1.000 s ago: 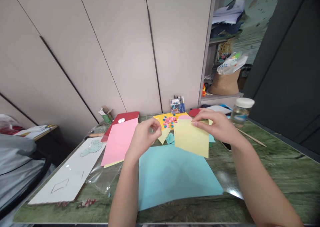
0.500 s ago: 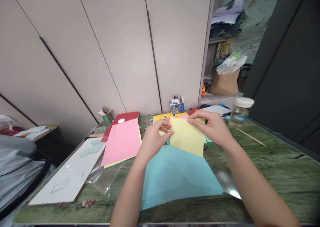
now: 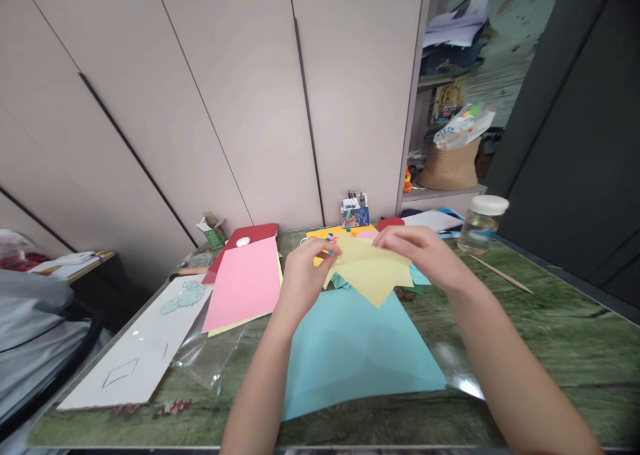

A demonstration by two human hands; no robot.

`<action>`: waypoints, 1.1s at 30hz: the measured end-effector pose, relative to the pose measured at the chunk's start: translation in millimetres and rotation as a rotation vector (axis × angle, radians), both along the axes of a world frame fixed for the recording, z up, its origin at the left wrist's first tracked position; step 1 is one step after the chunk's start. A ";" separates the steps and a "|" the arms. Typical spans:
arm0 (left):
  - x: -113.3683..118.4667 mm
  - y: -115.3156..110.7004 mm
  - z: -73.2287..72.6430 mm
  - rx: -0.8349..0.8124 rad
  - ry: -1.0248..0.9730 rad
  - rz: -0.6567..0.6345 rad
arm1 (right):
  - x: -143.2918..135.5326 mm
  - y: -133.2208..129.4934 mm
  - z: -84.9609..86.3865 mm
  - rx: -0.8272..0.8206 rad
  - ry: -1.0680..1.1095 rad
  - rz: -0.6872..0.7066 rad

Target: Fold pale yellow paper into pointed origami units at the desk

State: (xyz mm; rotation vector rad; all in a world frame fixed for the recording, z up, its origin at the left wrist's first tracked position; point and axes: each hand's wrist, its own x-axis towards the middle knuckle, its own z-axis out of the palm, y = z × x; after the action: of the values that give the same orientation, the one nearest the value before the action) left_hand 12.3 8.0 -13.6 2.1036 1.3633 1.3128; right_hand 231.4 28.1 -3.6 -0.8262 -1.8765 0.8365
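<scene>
Reaching forward over the green streaked tabletop (image 3: 530,348), you angle both forearms inward, your left hand (image 3: 305,278) and right hand (image 3: 427,253) raised near each other at about one level. Between them, the pale-yellow paper sheet (image 3: 374,275) is bent, one corner pointing down toward you over the far part of the large light-blue paper sheet (image 3: 360,348). That blue sheet's right edge leaves green surface showing beside your right forearm; your left forearm hides its left edge. The pink rectangular paper sheet (image 3: 244,278) lies just left of your left hand. Your left thumb and fingers pinch the yellow sheet's left end; your right fingertips grasp its upper edge.
</scene>
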 end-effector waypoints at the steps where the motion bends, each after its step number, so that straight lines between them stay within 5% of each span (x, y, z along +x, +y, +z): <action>1: -0.2 0.2 0.4 0.023 0.012 0.009 | 1.1 0.6 0.7 -0.067 0.008 0.139; 3: 0.3 -0.5 1.5 0.049 0.027 0.006 | 1.2 1.5 1.4 -0.147 -0.037 0.342; 6: 2.4 -3.4 3.8 0.054 0.064 -0.022 | -3.8 1.3 -0.2 -0.183 -0.211 0.444; 21: -0.7 -9.1 7.1 0.000 0.145 -0.094 | -11.2 12.8 -19.2 -0.366 -0.078 0.385; 33: 1.2 -9.9 8.4 0.022 0.150 -0.080 | -14.0 14.8 -21.9 -0.422 0.104 0.504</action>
State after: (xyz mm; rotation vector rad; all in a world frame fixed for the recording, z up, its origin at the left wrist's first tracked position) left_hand 13.5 -1.9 -5.2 2.2865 1.3120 1.1643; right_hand 217.4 42.9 -25.5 -0.5374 -1.8668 1.5968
